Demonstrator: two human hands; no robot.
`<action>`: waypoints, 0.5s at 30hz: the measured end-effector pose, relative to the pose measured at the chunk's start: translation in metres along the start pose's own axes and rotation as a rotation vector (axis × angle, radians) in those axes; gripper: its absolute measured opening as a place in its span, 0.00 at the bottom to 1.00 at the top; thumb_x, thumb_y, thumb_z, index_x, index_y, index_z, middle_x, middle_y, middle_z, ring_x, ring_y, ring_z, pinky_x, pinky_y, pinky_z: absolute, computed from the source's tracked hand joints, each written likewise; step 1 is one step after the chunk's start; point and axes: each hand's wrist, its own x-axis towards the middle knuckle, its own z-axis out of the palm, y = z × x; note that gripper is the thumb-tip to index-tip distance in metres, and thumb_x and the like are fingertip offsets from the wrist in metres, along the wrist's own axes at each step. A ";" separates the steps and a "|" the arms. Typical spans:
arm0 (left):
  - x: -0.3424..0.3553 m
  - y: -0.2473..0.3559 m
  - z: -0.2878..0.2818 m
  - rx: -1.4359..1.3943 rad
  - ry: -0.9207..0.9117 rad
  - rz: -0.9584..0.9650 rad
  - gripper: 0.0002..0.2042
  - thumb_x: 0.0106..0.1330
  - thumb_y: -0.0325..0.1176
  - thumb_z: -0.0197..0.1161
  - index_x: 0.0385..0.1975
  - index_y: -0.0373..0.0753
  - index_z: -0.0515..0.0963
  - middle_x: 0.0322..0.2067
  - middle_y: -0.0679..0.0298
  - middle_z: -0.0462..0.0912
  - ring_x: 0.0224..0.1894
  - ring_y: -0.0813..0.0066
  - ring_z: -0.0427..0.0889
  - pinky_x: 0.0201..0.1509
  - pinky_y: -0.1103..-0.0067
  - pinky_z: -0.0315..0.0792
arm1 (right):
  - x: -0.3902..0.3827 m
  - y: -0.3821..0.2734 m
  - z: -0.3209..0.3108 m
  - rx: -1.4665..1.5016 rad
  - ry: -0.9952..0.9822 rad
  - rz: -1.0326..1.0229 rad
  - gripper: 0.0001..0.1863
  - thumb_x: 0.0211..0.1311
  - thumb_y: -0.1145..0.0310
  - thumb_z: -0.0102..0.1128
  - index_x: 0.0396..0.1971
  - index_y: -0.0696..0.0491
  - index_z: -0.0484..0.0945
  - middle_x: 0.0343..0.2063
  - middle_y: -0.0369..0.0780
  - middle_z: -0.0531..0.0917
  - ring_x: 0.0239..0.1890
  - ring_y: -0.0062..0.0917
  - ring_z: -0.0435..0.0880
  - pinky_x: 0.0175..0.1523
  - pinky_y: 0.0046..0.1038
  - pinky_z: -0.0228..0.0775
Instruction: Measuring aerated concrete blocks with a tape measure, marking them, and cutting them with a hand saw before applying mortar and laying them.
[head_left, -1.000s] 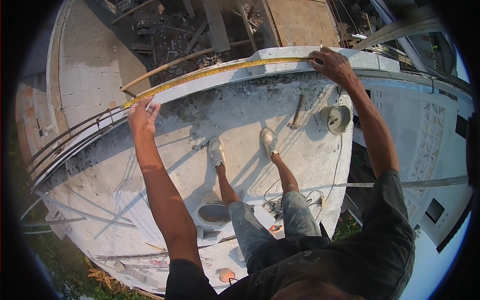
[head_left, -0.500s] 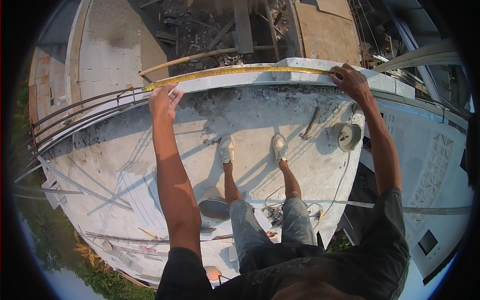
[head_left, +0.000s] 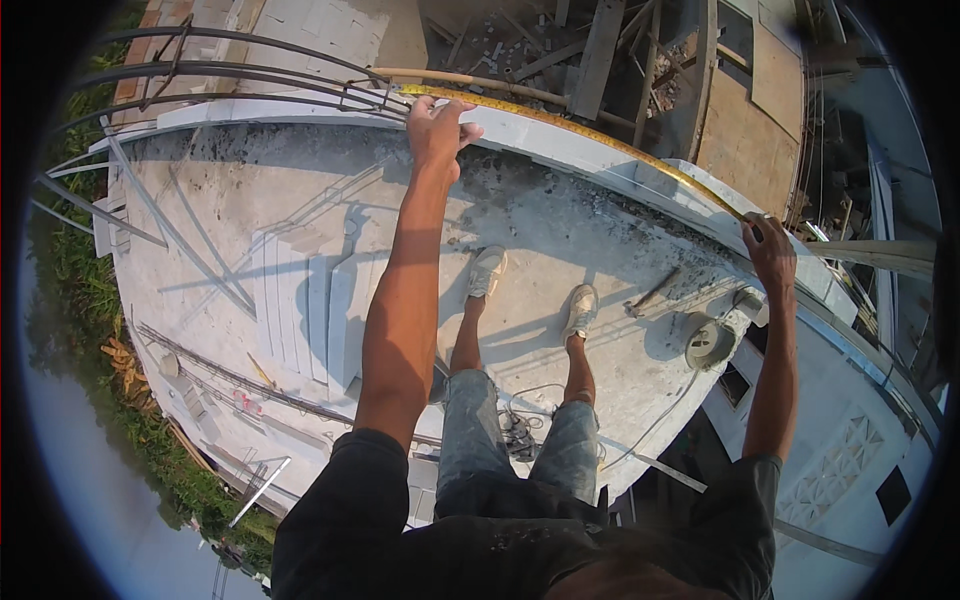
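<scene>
A yellow tape measure is stretched along the top of a low wall of white blocks. My left hand is at the tape's left end, beside the dark steel bars, with its fingertips closed on the blade and the other fingers partly curled. At the other end, my right hand is closed round the tape; something dark shows between its fingers, and whether it is the case I cannot tell. Between my hands the blade runs along the wall top, sloping down to the right.
Bent steel bars extend left from the wall. On the concrete floor are white blocks, a bucket, a hammer-like tool and a tangled cable. Beyond the wall lie planks and rubble at a lower level.
The view has turned, so the wall and tape now slope down to the right and more steel bars show at left. Both hands appear further right, still at the tape's two ends.
</scene>
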 end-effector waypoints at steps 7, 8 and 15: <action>-0.168 -0.010 -0.082 -0.304 0.245 -0.069 0.11 0.67 0.32 0.58 0.45 0.38 0.69 0.36 0.64 0.76 0.35 0.75 0.79 0.44 0.74 0.80 | -0.102 -0.027 -0.024 0.213 -0.205 -0.240 0.12 0.63 0.66 0.61 0.44 0.54 0.81 0.37 0.45 0.82 0.41 0.43 0.82 0.46 0.38 0.72; -0.191 -0.031 -0.100 -0.336 0.331 -0.146 0.11 0.67 0.33 0.58 0.45 0.39 0.70 0.36 0.65 0.75 0.36 0.75 0.79 0.45 0.74 0.79 | -0.120 -0.032 -0.019 0.232 -0.261 -0.345 0.11 0.60 0.69 0.64 0.42 0.54 0.82 0.35 0.46 0.83 0.40 0.42 0.82 0.44 0.38 0.73; -0.345 -0.136 -0.198 -0.483 0.766 -0.265 0.11 0.68 0.39 0.58 0.45 0.41 0.72 0.37 0.66 0.77 0.37 0.76 0.78 0.44 0.73 0.78 | -0.184 -0.164 -0.026 0.221 -0.626 -0.658 0.15 0.59 0.61 0.65 0.42 0.54 0.83 0.36 0.46 0.85 0.38 0.39 0.85 0.44 0.35 0.75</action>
